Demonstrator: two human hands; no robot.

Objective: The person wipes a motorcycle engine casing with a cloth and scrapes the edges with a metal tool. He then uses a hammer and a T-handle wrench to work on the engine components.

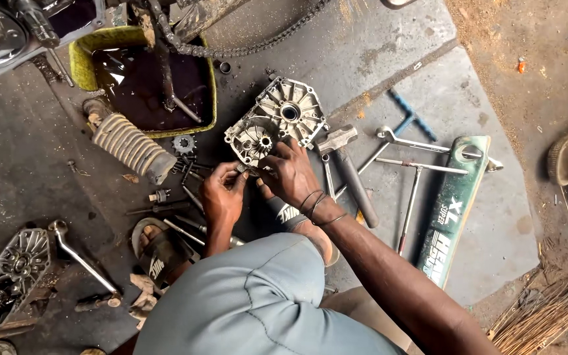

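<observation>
Right hand pinched near edge of ribbed aluminium crankcase cover, left hand closed on small part beside; judged heavy, rigid, oily-slick, best gripped by rim.

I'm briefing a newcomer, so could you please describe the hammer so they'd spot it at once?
Start at the ribbed silver metal engine cover by both hands. Just right of it on the grey concrete floor lies the hammer. Unlike the thin wrenches nearby, it has a blocky steel head and thick dark handle.
</observation>
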